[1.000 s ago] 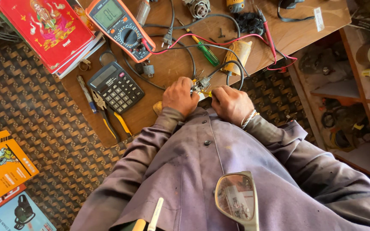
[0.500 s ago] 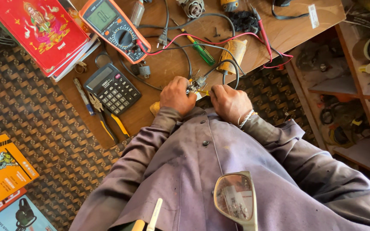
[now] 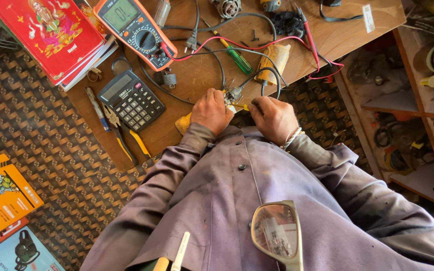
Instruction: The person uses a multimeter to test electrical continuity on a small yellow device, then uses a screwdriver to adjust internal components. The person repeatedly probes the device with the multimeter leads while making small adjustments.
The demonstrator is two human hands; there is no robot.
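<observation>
Two hands meet at the near edge of the wooden workboard [image 3: 202,75], both closed around one small electrical part [image 3: 234,94] with bare wire ends sticking up. Left hand [image 3: 212,111] is fisted on the part's left side, fingers curled tight. Right hand [image 3: 273,118] is also curled shut, pinching what looks like a yellow-tipped lead or tool [image 3: 242,106] that points into the part, with a black cable [image 3: 269,80] looping up from the grip (exact contact hidden by knuckles).

Risks, as a judgement: the part is tiny and held in the air between the fists, so a slip could bend or snap the thin wire ends. The black cable loop and red probe lead [image 3: 257,42] cross just above the grip, so a tug could snag them and drag the multimeter [image 3: 134,30].

Far left of the grip: orange box [image 3: 3,193] on the patterned mat, red book [image 3: 46,35]. Nearer left: calculator [image 3: 131,100], yellow-handled pliers [image 3: 126,135]. Above the grip: green-handled screwdriver [image 3: 237,59]. Right: shelves [image 3: 408,100] with clutter.

The part looks metallic, greyish, spiky with wire stubs, mostly hidden.
</observation>
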